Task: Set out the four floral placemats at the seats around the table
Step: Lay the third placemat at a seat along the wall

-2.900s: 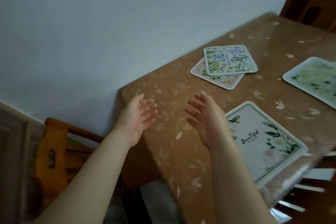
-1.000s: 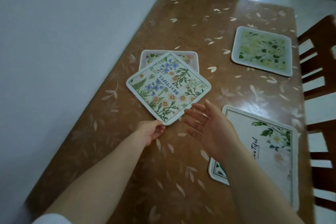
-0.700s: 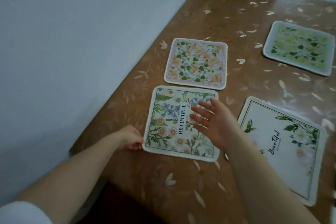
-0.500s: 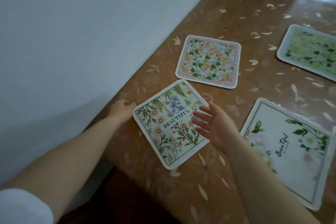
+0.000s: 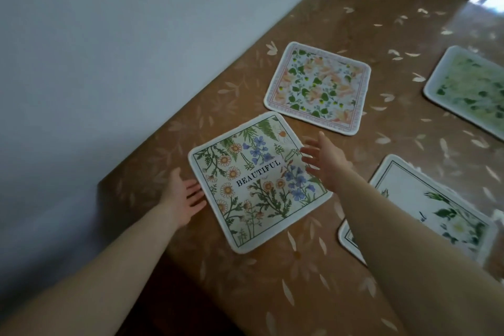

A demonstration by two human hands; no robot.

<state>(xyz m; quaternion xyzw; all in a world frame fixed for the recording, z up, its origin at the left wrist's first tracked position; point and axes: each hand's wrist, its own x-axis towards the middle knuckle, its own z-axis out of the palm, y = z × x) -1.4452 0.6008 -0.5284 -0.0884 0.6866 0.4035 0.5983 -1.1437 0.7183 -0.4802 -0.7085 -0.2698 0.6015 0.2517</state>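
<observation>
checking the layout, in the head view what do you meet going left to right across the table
left hand → BEAUTIFUL placemat → right hand → white placemat with green leaves; the peach placemat and green placemat lie farther back.

I see the BEAUTIFUL mat (image 5: 259, 181) lying flat near the table (image 5: 313, 275) corner, turned approx. diagonal. L hand (image 5: 183, 197) is spread, fingertips at its left edge; R hand (image 5: 324, 159) is spread over its right side (contact unclear). Peach mat (image 5: 319, 87) sits just beyond, w/ white mat (image 5: 436, 207) and green mat (image 5: 471, 90) to the right.
</observation>
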